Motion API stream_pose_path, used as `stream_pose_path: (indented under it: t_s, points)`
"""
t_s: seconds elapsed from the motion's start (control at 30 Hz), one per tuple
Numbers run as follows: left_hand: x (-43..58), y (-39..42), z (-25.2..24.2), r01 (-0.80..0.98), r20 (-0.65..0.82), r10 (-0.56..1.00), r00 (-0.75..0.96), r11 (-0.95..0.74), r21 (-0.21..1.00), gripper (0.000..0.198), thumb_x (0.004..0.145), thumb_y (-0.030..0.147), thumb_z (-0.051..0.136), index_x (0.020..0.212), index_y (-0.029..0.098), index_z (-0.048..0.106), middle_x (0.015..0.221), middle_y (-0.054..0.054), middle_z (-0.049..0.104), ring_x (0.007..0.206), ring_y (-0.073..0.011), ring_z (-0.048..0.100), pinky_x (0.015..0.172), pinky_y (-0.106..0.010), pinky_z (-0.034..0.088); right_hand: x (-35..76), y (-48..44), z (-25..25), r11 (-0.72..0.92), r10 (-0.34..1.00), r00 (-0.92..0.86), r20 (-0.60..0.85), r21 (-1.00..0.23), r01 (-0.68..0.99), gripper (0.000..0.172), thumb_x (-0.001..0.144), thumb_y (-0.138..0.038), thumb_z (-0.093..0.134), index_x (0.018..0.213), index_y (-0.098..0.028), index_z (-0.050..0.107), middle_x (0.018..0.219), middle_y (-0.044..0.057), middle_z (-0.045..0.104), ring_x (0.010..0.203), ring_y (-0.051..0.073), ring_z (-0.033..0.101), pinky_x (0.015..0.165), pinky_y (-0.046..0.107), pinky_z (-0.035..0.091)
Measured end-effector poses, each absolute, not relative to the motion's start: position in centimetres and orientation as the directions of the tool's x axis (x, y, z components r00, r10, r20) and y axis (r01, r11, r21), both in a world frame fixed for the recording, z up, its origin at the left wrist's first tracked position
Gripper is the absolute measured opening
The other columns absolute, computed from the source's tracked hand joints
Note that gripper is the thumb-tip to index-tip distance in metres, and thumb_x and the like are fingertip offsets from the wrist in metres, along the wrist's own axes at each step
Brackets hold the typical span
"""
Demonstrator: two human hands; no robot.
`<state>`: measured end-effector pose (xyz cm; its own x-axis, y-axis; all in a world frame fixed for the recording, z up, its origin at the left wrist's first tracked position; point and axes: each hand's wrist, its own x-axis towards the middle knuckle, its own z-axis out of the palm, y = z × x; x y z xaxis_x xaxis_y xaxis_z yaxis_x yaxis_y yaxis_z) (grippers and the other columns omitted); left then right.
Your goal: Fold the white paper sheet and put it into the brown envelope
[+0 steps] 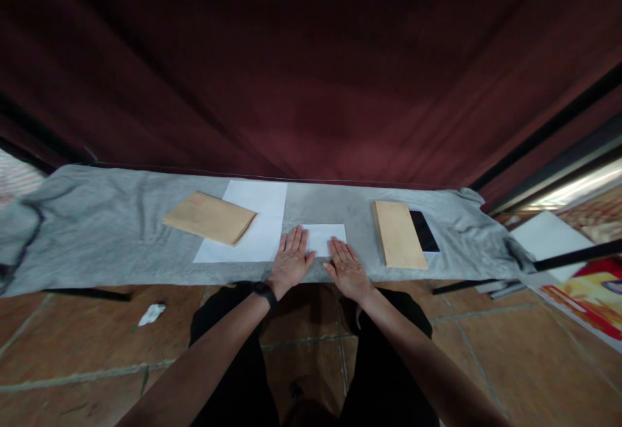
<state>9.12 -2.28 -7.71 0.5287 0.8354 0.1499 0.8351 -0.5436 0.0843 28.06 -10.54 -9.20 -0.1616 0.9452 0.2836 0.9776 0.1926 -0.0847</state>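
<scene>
A small white sheet of paper, seemingly folded, lies on the grey cloth in front of me. My left hand rests flat on its left end, fingers stretched out. On its right end lies my right hand, also flat with the fingers extended. Left of my hands, large white paper sheets lie partly under a stack of brown envelopes. Another stack of brown envelopes sits to the right of my right hand. The hands cover both ends of the small sheet.
A dark phone lies beside the right envelope stack. The grey cloth covers a narrow bench against a dark red curtain. A crumpled white tissue is on the tiled floor. At the right stands a colourful printed box.
</scene>
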Motion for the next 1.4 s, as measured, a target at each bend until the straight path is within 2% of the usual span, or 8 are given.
stream_pose_path:
  t_s: [0.23,0.43,0.7,1.0,1.4]
  points:
    - [8.4,-2.7,-7.9,0.835,0.185,0.830,0.526,-0.545,0.072,0.062,0.103,0.036,0.028,0.155,0.003,0.033,0.164,-0.017,0.032,0.154,-0.0265,0.024,0.127,-0.046,0.017,29.9,-11.1,-9.8,0.104,0.961,-0.090,0.260,-0.039,0.994,0.064,0.107,-0.045,0.032,0.157,-0.005,0.033,0.161,0.017,0.035,0.150,0.028,0.034,0.122,0.046,0.030]
    - [8.0,-3.0,-8.1,0.842,0.200,0.834,0.514,-0.536,0.068,0.059,0.102,0.030,0.029,0.155,0.004,0.036,0.163,-0.015,0.033,0.153,-0.0259,0.028,0.127,-0.044,0.019,30.8,-11.7,-10.3,0.065,0.945,-0.059,0.322,-0.010,0.998,0.062,0.107,-0.046,0.035,0.156,-0.008,0.036,0.158,0.016,0.042,0.146,0.028,0.041,0.120,0.045,0.032]
    - [7.6,-3.1,-7.6,0.817,0.215,0.812,0.542,-0.570,0.092,0.060,0.102,0.044,0.036,0.155,0.017,0.039,0.164,-0.014,0.033,0.152,-0.0287,0.031,0.124,-0.048,0.025,30.1,-12.0,-10.2,0.029,0.923,-0.032,0.383,0.014,0.999,0.060,0.107,-0.043,0.036,0.155,-0.006,0.036,0.156,0.018,0.045,0.144,0.029,0.044,0.119,0.046,0.032]
    - [7.4,-2.6,-7.5,0.820,0.175,0.824,0.540,-0.561,0.114,0.059,0.102,0.048,0.038,0.153,0.019,0.044,0.163,-0.012,0.035,0.152,-0.0272,0.031,0.123,-0.047,0.028,29.7,-12.0,-9.9,0.004,0.933,0.008,0.359,-0.033,0.999,0.060,0.106,-0.040,0.039,0.156,-0.007,0.034,0.156,0.018,0.044,0.144,0.030,0.044,0.119,0.048,0.031]
    - [7.7,-2.6,-7.9,0.828,0.217,0.822,0.527,-0.553,0.086,0.061,0.101,0.047,0.037,0.153,0.016,0.043,0.161,-0.015,0.039,0.149,-0.0283,0.036,0.122,-0.048,0.028,29.7,-11.6,-10.3,-0.023,0.948,0.030,0.316,-0.025,0.999,0.058,0.106,-0.042,0.038,0.153,-0.007,0.042,0.157,0.016,0.043,0.144,0.029,0.044,0.119,0.046,0.030]
